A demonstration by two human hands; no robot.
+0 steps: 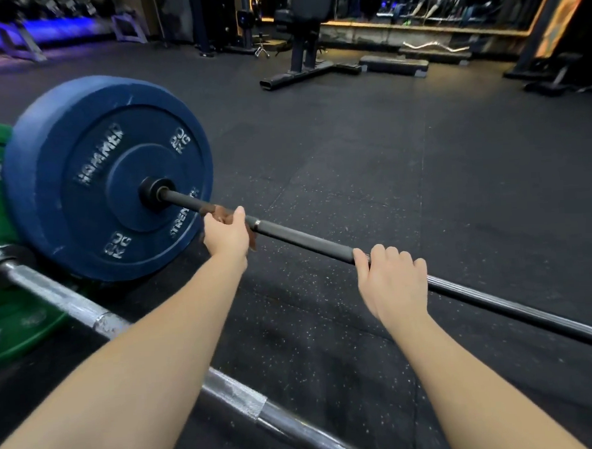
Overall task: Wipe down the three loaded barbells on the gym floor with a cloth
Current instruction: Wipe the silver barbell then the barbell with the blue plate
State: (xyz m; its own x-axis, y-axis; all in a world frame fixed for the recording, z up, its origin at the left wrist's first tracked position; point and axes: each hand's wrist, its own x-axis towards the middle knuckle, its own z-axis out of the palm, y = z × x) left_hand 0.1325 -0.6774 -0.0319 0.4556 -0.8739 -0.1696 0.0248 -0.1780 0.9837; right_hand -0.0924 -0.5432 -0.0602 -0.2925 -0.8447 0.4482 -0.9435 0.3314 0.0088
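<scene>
A black barbell runs from a blue 20 kg plate on the left down to the right edge. My left hand grips this bar close to the plate, with a brown cloth wrapped around the bar under its fingers. Further right along the same bar, my right hand holds the shaft bare. A second barbell, chrome, lies nearer to me and passes under my left forearm. Its green plate stands at the left edge.
Black speckled rubber floor stretches ahead. A bench frame and a low step platform stand at the back. A curl bar lies by the mirrored wall. Machine feet sit at far right.
</scene>
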